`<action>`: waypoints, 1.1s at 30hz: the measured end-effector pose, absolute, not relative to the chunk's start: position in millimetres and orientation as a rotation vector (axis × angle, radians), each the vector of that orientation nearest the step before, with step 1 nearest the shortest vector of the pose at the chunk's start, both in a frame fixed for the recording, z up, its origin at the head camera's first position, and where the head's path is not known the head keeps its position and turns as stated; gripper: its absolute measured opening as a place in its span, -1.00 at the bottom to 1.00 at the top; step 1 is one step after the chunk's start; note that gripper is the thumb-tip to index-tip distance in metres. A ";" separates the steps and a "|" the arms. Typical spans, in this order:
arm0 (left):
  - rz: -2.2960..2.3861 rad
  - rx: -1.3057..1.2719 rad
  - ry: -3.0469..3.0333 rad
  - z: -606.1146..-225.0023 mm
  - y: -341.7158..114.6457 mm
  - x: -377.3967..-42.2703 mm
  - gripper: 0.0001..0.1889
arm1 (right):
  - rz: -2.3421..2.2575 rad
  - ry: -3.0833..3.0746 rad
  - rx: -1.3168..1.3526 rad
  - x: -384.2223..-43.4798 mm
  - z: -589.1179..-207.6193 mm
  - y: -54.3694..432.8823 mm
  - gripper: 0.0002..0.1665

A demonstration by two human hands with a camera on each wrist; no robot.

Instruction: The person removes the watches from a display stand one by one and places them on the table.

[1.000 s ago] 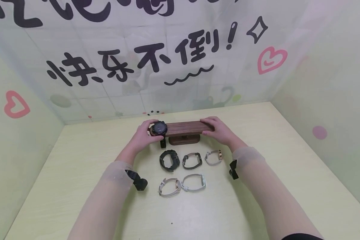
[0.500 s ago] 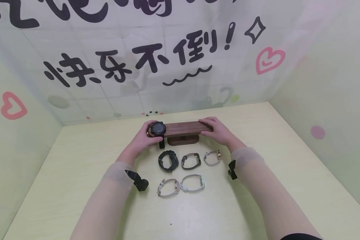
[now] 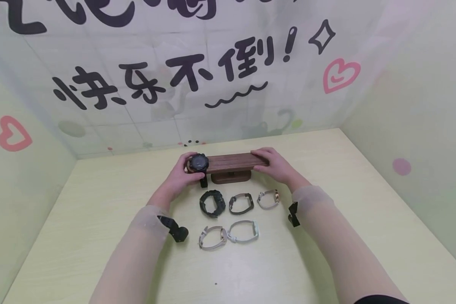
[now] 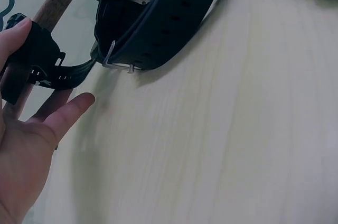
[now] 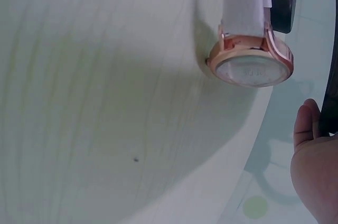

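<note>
A dark wooden watch stand (image 3: 232, 162) with a flat bar on a rounded base stands toward the back of the table. A black sports watch (image 3: 199, 162) hangs over the bar's left end, its strap dangling in front. My left hand (image 3: 181, 172) holds that end, thumb against the watch in the left wrist view, where the watch strap (image 4: 63, 75) hangs beside my fingers. At the bar's right end my right hand (image 3: 275, 165) grips the wood, thumb in front and fingers behind. In the right wrist view only part of the right hand (image 5: 317, 166) shows.
Before the stand lie a thick black watch (image 3: 213, 204), a dark slim watch (image 3: 241, 204) and a light watch with a rose-gold case (image 3: 268, 199). Nearer are a pale-strapped watch (image 3: 213, 237) and a white watch (image 3: 244, 231). Walls enclose the table (image 3: 99, 202) at back and sides.
The whole scene shifts slightly left in the head view. Both hands stay on the stand, and the watches keep their places on the table.
</note>
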State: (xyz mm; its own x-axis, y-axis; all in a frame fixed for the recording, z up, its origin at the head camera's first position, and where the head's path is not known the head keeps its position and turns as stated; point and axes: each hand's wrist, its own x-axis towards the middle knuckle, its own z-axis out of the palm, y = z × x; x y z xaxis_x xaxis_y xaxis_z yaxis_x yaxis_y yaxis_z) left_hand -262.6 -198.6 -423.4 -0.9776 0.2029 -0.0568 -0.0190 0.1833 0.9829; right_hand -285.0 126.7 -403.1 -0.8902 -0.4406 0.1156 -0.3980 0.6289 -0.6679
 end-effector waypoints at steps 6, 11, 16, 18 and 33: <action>1.945 0.158 2.223 -423.5 -204.2 -259.1 -0.14 | -1.096 2.780 -0.717 -286.0 -404.4 126.2 -0.32; 1.892 0.176 2.282 -417.3 -205.1 -254.4 -0.14 | -1.048 2.795 -0.708 -287.3 -401.6 129.7 -0.30; 1.861 0.176 2.322 -415.9 -204.5 -253.7 -0.15 | -1.061 2.797 -0.718 -289.7 -399.8 134.2 -0.26; 1.864 0.173 2.331 -418.0 -205.6 -254.2 -0.15 | -1.069 2.800 -0.722 -291.0 -399.9 135.0 -0.26; 1.843 0.110 2.433 -418.9 -222.6 -250.2 -0.17 | -1.161 2.788 -0.726 -291.2 -400.5 140.5 -0.22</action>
State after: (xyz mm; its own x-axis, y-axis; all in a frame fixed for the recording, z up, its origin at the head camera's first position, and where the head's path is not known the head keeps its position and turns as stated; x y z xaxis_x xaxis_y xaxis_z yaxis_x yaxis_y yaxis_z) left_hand -250.2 -222.6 -418.9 -0.9936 0.1102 -0.0264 0.0044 0.2704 0.9628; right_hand -291.2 140.5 -400.5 -0.8901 -0.4327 0.1430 -0.4064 0.6116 -0.6788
